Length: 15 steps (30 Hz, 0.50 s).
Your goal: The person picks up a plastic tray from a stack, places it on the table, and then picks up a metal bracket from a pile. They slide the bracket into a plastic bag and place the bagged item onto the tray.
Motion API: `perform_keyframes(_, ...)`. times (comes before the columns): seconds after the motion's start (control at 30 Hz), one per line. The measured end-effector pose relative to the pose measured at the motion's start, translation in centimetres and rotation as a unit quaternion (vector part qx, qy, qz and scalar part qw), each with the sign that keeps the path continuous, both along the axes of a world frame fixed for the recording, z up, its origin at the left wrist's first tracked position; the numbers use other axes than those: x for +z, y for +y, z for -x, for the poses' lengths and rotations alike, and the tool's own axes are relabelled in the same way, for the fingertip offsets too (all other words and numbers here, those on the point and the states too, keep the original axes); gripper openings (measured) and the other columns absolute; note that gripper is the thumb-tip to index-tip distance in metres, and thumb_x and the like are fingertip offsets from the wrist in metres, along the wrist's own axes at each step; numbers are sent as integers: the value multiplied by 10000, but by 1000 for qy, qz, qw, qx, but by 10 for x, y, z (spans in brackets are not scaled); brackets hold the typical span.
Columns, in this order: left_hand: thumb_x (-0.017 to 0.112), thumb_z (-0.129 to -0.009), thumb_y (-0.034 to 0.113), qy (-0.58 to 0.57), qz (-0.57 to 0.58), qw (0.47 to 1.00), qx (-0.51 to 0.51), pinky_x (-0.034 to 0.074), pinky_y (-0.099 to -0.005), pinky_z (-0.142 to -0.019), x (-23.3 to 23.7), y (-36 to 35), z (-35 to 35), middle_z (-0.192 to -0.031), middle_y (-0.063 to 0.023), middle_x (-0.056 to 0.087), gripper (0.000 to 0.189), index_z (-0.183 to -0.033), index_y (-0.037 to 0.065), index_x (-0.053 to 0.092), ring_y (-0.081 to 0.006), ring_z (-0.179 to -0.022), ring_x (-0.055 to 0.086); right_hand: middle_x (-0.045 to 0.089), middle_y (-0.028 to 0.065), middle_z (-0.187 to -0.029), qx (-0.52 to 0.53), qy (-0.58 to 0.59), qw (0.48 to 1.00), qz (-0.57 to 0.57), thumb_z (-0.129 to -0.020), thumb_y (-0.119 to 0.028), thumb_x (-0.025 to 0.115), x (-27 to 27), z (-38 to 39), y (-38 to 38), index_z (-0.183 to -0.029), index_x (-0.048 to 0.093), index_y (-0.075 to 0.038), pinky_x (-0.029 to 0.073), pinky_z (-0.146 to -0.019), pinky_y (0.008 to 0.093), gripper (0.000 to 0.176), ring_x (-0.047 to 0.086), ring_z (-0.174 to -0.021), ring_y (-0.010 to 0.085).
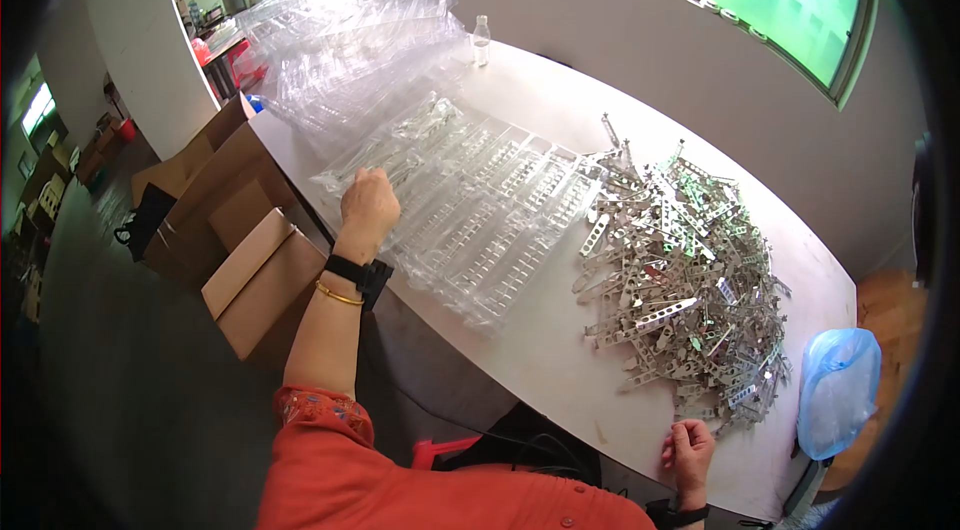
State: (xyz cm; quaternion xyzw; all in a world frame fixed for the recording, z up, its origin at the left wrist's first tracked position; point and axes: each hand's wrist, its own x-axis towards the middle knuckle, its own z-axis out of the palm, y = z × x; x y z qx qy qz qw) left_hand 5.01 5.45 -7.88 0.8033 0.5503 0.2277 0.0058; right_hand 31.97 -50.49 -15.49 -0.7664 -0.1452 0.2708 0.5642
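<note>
My left hand is at the left part of a clear plastic tray. Its fingers curl down, and whatever they hold is hidden behind the hand. Rows of small metal parts show in the tray's slots, and the tray lies flat on the white table. My right hand rests by the table's front edge, below a big heap of perforated metal strips. The fingers of that hand are curled in, with nothing visible in them.
Stacked clear plastic trays rise at the table's far left, beside a small glass bottle. An open cardboard box stands left of the table. A blue plastic bag hangs at the right end. A red stool is below.
</note>
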Motion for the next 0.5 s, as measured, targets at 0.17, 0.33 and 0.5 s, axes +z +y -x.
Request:
perform_keyframes(0.17, 619, -864, 137, 34, -67, 997, -8, 488, -472, -862, 11, -21, 2, -1022, -242, 624, 200, -972, -29, 646, -401, -959, 622, 610, 26, -689, 3, 0, 1000, -4, -970, -151, 615, 2, 2, 0, -940, 579, -58, 405, -379, 199, 104, 548, -482, 71)
perform_keyframes(0.33, 666, -862, 122, -107, -167, 973, -119, 480, -439, -806, 21, -65, 4, -955, -179, 635, 152, -950, 0, 656, -360, -916, 620, 616, 29, -708, 19, 15, 999, -23, -972, -147, 606, 2, 2, -2, -940, 580, -53, 419, -404, 204, 103, 557, -504, 74)
perform_keyframes(0.5, 675, -859, 24, -305, -44, 913, -268, 471, -331, -593, 41, -153, -3, -758, -124, 628, 46, -897, -1, 674, -246, -639, 596, 631, 42, -722, 17, 14, 999, -35, -963, -125, 616, 5, 5, -4, -957, 601, -30, 440, -430, 220, 96, 567, -520, 81)
